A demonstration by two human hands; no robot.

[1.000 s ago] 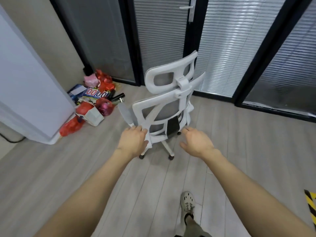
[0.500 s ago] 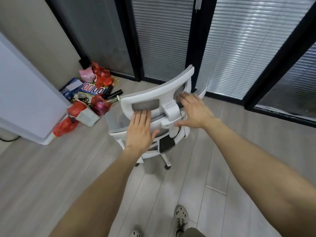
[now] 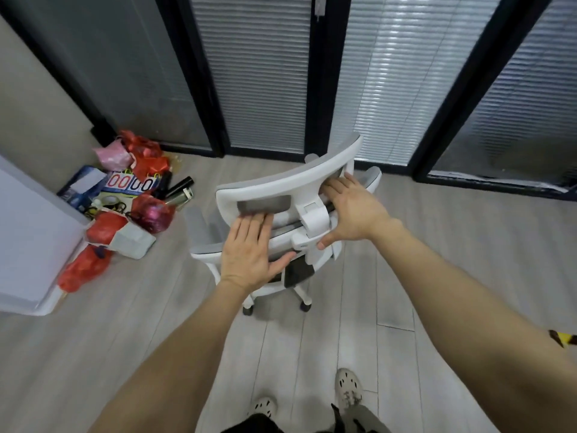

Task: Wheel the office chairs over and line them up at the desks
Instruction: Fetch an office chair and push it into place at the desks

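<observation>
A white office chair [image 3: 281, 184] with grey mesh and a headrest stands on the wood floor just in front of me, its back toward me. My left hand [image 3: 249, 248] lies flat on the top of the backrest, fingers straight, thumb spread to the right. My right hand [image 3: 352, 210] rests on the right side of the headrest frame with fingers extended, and its thumb touches the white bracket below. The chair's castors [image 3: 248, 309] show beneath my left wrist. No desk is in view.
A heap of red bags, boxes and bottles [image 3: 131, 210] lies on the floor left of the chair. A white panel [image 3: 22, 245] stands at far left. Black-framed glass partitions with blinds [image 3: 387, 89] close off the space behind the chair. My feet [image 3: 346, 389] are below.
My hands rose from the lower backrest to the top of the back and the headrest. I have stepped closer, so the chair looks nearer and larger.
</observation>
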